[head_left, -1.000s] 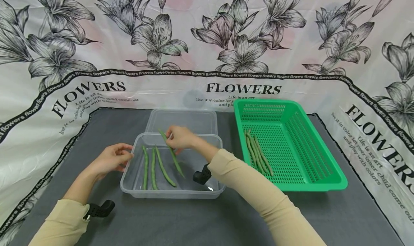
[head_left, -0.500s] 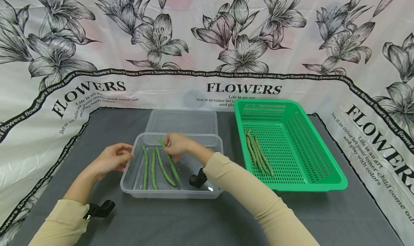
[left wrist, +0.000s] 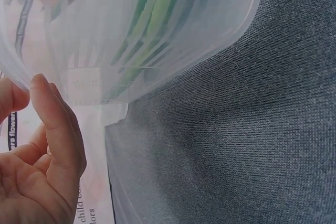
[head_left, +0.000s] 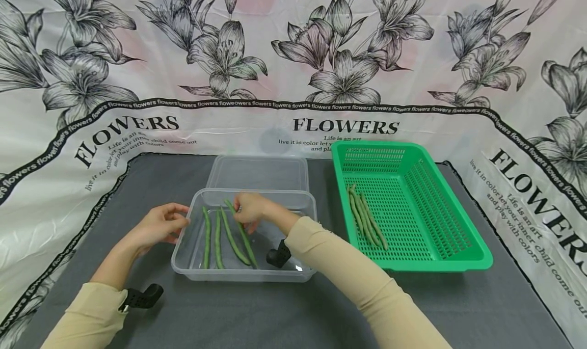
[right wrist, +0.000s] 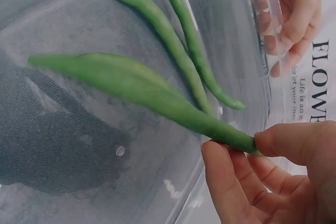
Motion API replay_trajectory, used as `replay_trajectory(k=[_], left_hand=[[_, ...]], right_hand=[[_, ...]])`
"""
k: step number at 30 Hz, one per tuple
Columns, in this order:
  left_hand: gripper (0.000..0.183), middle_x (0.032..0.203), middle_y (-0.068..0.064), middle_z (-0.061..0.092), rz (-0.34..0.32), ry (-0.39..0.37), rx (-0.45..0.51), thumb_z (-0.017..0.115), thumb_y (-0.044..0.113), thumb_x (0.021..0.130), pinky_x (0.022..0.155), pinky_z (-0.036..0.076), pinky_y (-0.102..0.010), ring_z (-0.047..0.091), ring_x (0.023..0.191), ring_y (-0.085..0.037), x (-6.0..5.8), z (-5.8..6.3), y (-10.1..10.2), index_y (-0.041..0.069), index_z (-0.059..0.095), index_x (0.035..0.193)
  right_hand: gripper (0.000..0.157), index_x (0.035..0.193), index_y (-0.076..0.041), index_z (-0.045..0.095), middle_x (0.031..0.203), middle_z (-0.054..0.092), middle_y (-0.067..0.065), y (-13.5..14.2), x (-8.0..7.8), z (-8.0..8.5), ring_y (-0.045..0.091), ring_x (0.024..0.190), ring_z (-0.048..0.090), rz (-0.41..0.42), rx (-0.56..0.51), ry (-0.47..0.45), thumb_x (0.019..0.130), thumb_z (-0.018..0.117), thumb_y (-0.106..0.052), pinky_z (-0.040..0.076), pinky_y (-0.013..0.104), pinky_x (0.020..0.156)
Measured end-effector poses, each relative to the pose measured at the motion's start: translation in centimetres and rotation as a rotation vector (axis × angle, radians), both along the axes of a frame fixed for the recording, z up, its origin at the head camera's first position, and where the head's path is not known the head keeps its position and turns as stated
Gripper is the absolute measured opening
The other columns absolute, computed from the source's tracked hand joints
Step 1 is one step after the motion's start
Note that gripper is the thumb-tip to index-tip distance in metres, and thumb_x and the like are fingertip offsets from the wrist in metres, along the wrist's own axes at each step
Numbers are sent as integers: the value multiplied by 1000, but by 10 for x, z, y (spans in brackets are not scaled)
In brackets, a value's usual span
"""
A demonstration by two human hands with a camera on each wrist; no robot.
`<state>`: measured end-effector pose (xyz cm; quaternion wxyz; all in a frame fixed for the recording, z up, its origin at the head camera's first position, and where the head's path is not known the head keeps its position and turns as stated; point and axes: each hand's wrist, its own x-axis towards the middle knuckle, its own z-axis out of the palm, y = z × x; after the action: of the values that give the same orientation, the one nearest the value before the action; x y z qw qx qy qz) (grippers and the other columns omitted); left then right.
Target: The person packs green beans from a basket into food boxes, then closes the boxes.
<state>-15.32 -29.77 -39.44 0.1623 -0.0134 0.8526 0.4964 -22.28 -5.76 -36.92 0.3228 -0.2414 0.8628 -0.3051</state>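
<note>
My right hand point(head_left: 249, 209) pinches a green bean point(right wrist: 142, 95) near one end, between thumb and fingers, inside the clear plastic container point(head_left: 284, 275). Three other green beans point(head_left: 217, 239) lie side by side on the container's floor, left of the held one. In the right wrist view the held bean partly covers one of them. My left hand point(head_left: 158, 224) holds the container's left rim between thumb and forefinger point(left wrist: 50, 103). Seen through the cloudy wall in the left wrist view, the beans point(left wrist: 157, 14) look blurred.
A green perforated basket point(head_left: 440, 265) stands to the right, with several beans point(head_left: 364, 219) along its left side. Behind the container lies its clear lid point(head_left: 259, 171). Grey cloth point(head_left: 220, 313) covers the table, and a flower-printed sheet point(head_left: 257, 130) hangs at the back.
My right hand has lowered the bean and brought it slightly nearer, so it now lies alongside the other beans. The left hand has stayed at the rim.
</note>
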Motion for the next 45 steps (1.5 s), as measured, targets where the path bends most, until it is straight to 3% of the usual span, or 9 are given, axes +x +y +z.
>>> replay_trajectory(k=[9, 18, 21, 26, 34, 45], left_hand=[[51, 103, -16, 57, -1, -8, 4, 54, 24, 93, 68, 54, -35, 56, 86, -21, -2, -1, -2, -1, 37, 134], [51, 101, -15, 57, -4, -1, 5, 54, 24, 93, 68, 54, -35, 56, 85, -21, -1, 0, -1, -1, 37, 134], [51, 101, -15, 57, -2, -3, 4, 54, 25, 93, 68, 54, -35, 56, 85, -20, -1, 1, 0, -1, 37, 134], [52, 101, -15, 56, -2, -5, -1, 54, 25, 93, 68, 53, -34, 55, 85, -20, 0, 2, 0, -1, 37, 134], [52, 100, -16, 57, 0, -2, -3, 54, 25, 93, 68, 54, -34, 55, 83, -20, 1, 3, 2, -2, 37, 134], [53, 102, -14, 57, 0, -6, -7, 54, 26, 94, 67, 53, -34, 55, 84, -19, 0, 0, 1, -1, 36, 135]], right_hand=[[7, 100, -7, 46, 76, 57, 9, -1, 0, 0, 18, 65, 61, 10, 62, 23, 94, 49, -10, 56, 34, 64], [25, 117, -4, 48, 83, 56, 7, 5, -2, 4, 24, 76, 63, 72, 107, 113, 96, 48, -19, 56, 34, 65], [27, 118, -7, 50, 89, 60, 7, 8, -4, 8, 25, 75, 65, 104, 135, 172, 96, 48, -23, 55, 34, 65], [25, 115, -11, 54, 103, 62, 5, 15, -7, 19, 17, 74, 62, 146, 134, 362, 96, 50, -25, 47, 24, 61], [15, 103, -13, 59, 93, 63, 0, 34, -8, 38, 12, 76, 59, 192, 172, 644, 94, 52, -24, 46, 25, 61], [10, 99, -16, 60, 94, 63, -2, 57, -18, 52, 12, 82, 60, 203, 148, 759, 93, 55, -23, 48, 28, 63]])
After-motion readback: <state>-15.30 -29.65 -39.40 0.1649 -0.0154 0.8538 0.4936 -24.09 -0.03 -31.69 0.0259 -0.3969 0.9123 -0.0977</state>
